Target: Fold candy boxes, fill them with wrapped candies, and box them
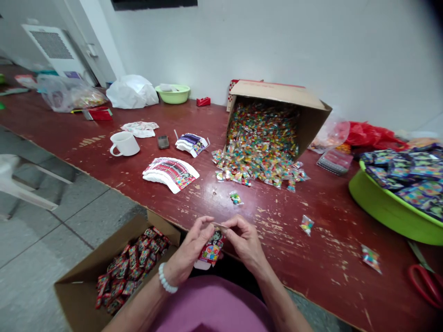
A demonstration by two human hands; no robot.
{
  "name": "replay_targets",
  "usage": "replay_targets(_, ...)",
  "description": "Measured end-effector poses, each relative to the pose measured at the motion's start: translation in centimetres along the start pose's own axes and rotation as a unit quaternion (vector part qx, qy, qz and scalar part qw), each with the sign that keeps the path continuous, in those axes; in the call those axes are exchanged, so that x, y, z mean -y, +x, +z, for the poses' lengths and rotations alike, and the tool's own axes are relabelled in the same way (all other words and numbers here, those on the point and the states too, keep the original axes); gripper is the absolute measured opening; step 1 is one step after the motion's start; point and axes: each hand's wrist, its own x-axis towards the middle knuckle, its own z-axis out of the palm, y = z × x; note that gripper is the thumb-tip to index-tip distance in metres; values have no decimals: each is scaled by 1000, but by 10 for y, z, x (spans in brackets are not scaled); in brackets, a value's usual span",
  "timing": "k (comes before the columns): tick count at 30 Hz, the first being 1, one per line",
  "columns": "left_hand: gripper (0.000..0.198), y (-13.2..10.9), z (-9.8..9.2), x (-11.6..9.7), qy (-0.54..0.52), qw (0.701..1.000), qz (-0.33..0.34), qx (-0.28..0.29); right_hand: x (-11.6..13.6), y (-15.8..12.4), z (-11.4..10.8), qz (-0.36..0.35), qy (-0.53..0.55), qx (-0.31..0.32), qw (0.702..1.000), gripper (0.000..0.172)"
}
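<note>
Between my hands, at the table's front edge, is a small printed candy box (210,251) in red and black with colourful round shapes. My left hand (191,246) is closed around its left side, and a white flap sticks out at the bottom. The fingers of my right hand (244,240) pinch the top edge of the same box. Just beyond them on the table lies a small clear candy packet (236,198). Farther left, a fanned stack of flat printed cartons (169,174) rests on the table. What is inside the held box is hidden.
A tipped cardboard box (277,92) spills many candy packets (259,161) onto the table. Below left, another carton (78,295) holds several finished-looking red boxes (134,263). A green basin (367,203), red-handled scissors (424,283) and a white mug (126,144) stand around.
</note>
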Motion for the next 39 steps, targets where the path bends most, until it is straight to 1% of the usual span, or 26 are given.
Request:
replay_targets(2, 48, 1, 2, 1, -16, 998, -38, 38, 4, 0, 0, -31, -44, 27, 998, 20)
replay_targets(3, 50, 1, 3, 2, -22, 998, -48, 43, 6, 0, -1, -48, -70, 47, 995, 19)
replay_targets(5, 53, 3, 4, 3, -30, 997, -60, 33, 12, 0, -2, -69, -108, 71, 989, 21)
replay_targets(6, 55, 4, 4, 4, -28, 997, -63, 23, 14, 0, -3, -64, -112, 74, 989, 23)
replay_targets(10, 60, 7, 5, 7, 15, 999, -43, 10, 15, 1, -3, 19, -44, 78, 996, 22)
replay_targets(14, 69, 9, 6, 8, 24, 998, -40, 37, 14, 5, 0, 93, 67, 99, 988, 21)
replay_targets(17, 73, 10, 5, 7, 32, 998, -29, 56, 19, 7, 3, 119, 143, 103, 977, 25)
replay_targets(19, 73, 10, 3, 5, 45, 997, -23, 59, 23, 8, 2, 111, 150, 100, 977, 26)
replay_targets(21, 73, 10, 2, 4, 53, 997, -24, 56, 25, 7, 0, 87, 130, 108, 982, 24)
replay_targets(24, 74, 10, 1, 3, 51, 997, -36, 41, 25, 4, -6, 20, 60, 134, 989, 19)
replay_targets(26, 76, 10, 2, 4, 50, 997, -45, 30, 23, 1, -7, -30, -1, 137, 990, 17)
replay_targets(28, 76, 10, 4, 6, 54, 997, -46, 18, 21, -3, -3, -80, -77, 119, 987, 14)
replay_targets(30, 70, 11, 7, 8, 55, 998, -40, 6, 19, -6, 2, -121, -173, 89, 973, 12)
replay_targets(32, 61, 13, 9, 9, 50, 998, -33, 4, 18, -6, 3, -139, -250, 75, 955, 12)
replay_targets(33, 57, 14, 11, 8, 44, 998, -33, 6, 17, -4, -1, -140, -266, 69, 951, 11)
replay_targets(34, 54, 15, 12, 6, 36, 999, -35, 9, 16, -2, -10, -139, -269, 52, 952, 10)
replay_targets(35, 53, 16, 13, 4, 26, 999, -38, 12, 15, 1, -24, -135, -264, 23, 955, 10)
replay_targets(36, 52, 17, 13, 2, 17, 999, -40, 16, 13, 2, -42, -132, -260, -29, 956, 11)
replay_targets(37, 52, 18, 13, 0, 9, 999, -40, 17, 11, 3, -65, -113, -275, -97, 950, 16)
replay_targets(38, 50, 18, 12, -2, 4, 999, -39, 19, 8, 4, -90, -89, -300, -175, 933, 21)
replay_targets(39, 49, 18, 10, -3, 5, 999, -41, 22, 5, 3, -116, -59, -339, -238, 908, 26)
